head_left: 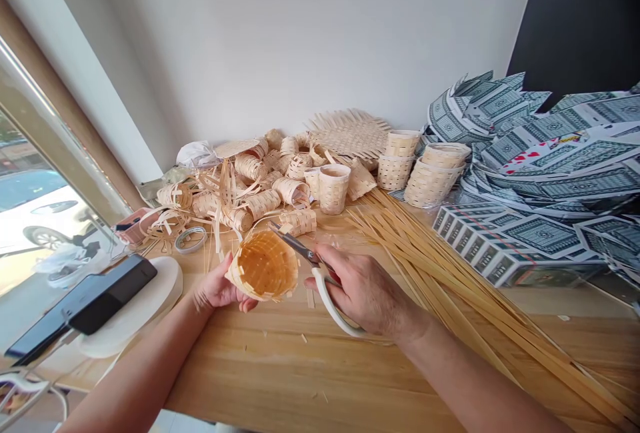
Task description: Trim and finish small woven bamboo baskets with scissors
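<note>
My left hand point(223, 284) grips a small woven basket point(265, 266) from its left side and underneath. The basket is tilted, its round mouth facing me. Thin strip ends stick out around its rim. In my right hand point(373, 286) is a pair of scissors point(330, 306) with white handles and dark blades, fingers through the loops. The blades point up and left, level with the basket's upper right rim; whether they touch it I cannot tell. Behind the basket lies another small woven piece point(299, 222). Small strip scraps are scattered on the wooden table point(260, 373).
Several woven baskets point(260, 205) lie heaped at the back, with finished-looking cups point(334, 190) standing to their right. Long bamboo strips point(450, 286) run along the right. Playing-card boxes point(515, 240) are farther right. A roll of tape point(191, 240) and a phone point(113, 293) sit left.
</note>
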{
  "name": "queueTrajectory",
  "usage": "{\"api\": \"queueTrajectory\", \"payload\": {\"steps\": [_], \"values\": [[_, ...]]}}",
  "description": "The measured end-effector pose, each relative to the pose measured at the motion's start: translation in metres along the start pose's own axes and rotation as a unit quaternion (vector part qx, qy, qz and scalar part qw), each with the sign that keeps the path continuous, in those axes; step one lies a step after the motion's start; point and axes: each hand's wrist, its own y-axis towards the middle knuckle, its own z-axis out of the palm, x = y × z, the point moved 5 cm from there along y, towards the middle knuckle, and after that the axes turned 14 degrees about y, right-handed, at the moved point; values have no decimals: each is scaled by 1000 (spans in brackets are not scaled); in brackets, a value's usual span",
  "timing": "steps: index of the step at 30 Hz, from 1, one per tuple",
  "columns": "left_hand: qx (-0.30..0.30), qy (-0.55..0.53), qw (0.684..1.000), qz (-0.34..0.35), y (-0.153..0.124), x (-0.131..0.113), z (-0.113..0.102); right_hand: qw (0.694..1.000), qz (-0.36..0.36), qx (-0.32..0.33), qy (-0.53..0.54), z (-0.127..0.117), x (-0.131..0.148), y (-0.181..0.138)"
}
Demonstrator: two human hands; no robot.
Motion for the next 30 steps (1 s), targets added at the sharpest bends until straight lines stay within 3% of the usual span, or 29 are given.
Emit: {"api": "queueTrajectory", "payload": {"steps": [5, 10, 15, 22, 30], "values": [[24, 16, 999, -27, 0, -3, 4, 1000, 2, -5, -6, -2, -2, 0], [-22, 26, 998, 48, 2, -17, 5, 999, 23, -27, -29, -7, -3, 1], [-68, 50, 996, 36, 2, -15, 4, 999, 6, -30, -41, -6, -2, 1], [-50, 48, 997, 30, 0, -11, 6, 998, -2, -33, -52, -5, -2, 1], [-34, 41, 998, 28, -5, -2, -7, 999, -5, -34, -24, -5, 1, -1]]}}
